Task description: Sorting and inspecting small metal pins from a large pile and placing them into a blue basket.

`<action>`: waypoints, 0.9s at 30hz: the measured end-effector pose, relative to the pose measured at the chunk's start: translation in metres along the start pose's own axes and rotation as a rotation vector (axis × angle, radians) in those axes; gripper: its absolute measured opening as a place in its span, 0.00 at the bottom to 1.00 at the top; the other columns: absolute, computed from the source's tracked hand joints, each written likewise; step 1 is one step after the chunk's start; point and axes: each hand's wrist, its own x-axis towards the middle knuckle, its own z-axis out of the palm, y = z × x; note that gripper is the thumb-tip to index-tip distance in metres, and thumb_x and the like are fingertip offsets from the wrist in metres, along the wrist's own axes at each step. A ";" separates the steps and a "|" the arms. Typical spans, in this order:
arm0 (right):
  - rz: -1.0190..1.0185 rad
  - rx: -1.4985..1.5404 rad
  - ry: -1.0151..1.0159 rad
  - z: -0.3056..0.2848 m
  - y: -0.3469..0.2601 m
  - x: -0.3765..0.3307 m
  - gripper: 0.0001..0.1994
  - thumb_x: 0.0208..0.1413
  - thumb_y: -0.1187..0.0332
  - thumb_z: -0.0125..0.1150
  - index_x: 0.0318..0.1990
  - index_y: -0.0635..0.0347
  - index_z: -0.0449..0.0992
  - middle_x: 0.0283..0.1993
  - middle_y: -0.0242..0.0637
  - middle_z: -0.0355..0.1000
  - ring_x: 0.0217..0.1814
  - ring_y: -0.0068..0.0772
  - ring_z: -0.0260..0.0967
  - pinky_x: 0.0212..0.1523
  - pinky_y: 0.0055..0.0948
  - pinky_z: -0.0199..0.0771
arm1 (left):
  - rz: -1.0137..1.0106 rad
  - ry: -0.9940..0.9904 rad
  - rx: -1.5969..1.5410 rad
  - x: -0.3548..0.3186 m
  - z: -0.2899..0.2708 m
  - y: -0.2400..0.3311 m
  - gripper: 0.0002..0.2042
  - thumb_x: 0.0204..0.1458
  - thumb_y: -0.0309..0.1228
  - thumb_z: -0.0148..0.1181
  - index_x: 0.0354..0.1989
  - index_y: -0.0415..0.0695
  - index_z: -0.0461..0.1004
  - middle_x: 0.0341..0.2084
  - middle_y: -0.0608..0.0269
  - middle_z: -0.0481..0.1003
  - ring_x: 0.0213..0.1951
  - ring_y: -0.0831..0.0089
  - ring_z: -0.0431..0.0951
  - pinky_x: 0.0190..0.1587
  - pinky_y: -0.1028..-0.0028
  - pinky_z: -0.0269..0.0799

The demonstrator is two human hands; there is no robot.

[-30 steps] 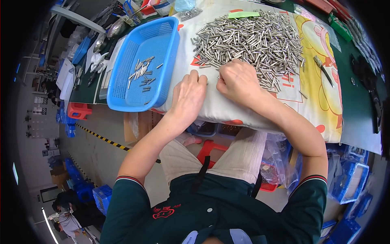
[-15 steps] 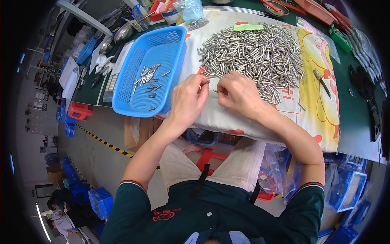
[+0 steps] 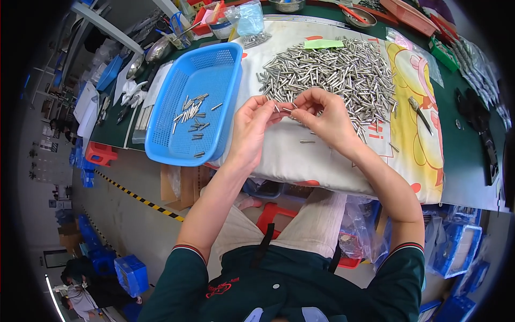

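A wide heap of small silvery metal pins (image 3: 332,70) covers much of the printed cloth (image 3: 279,158). At its near-left edge my left hand (image 3: 251,124) pinches a few of these pins between thumb and fingers. Close beside it, my right hand (image 3: 328,117) has thumb and forefinger closed on a pin, with the fingertips of both hands almost meeting. One loose pin (image 3: 307,141) lies on the cloth below my right hand. Left of my left hand stands a blue perforated basket (image 3: 161,146) with a small group of pins (image 3: 188,110) on its bottom.
A green paper slip (image 3: 324,44) lies atop the heap. To the right are a pointed tool (image 3: 420,115) and a dark strap (image 3: 483,134). Metal bowls (image 3: 360,17), a plastic bag (image 3: 250,19) and a red tray (image 3: 410,16) line the far side. A red stool (image 3: 101,153) stands lower left.
Both hands have turned so the pins between their fingertips show, and they have come closer together. A loose pin now shows on the cloth below my right hand. The view has shifted slightly.
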 end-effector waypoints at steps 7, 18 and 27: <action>-0.116 -0.256 0.235 -0.028 0.008 0.013 0.11 0.44 0.74 0.59 0.37 0.68 0.75 0.22 0.40 0.71 0.24 0.32 0.68 0.29 0.28 0.68 | 0.412 -0.038 0.235 0.038 0.026 -0.001 0.05 0.56 0.26 0.48 0.34 0.37 0.66 0.29 0.60 0.75 0.33 0.81 0.73 0.38 0.81 0.67; -0.037 -0.040 0.348 -0.033 0.021 0.016 0.06 0.45 0.74 0.61 0.32 0.64 0.77 0.28 0.36 0.72 0.27 0.24 0.69 0.28 0.22 0.69 | 0.258 -0.284 0.290 0.077 0.036 -0.029 0.06 0.57 0.26 0.48 0.40 0.38 0.65 0.28 0.61 0.74 0.29 0.77 0.76 0.34 0.79 0.74; -0.134 -0.161 0.399 -0.028 0.018 0.017 0.05 0.44 0.75 0.62 0.31 0.64 0.77 0.27 0.36 0.71 0.24 0.25 0.68 0.24 0.23 0.68 | 0.301 -0.250 0.200 0.075 0.034 -0.033 0.04 0.56 0.24 0.50 0.38 0.38 0.68 0.29 0.63 0.73 0.30 0.78 0.75 0.35 0.79 0.74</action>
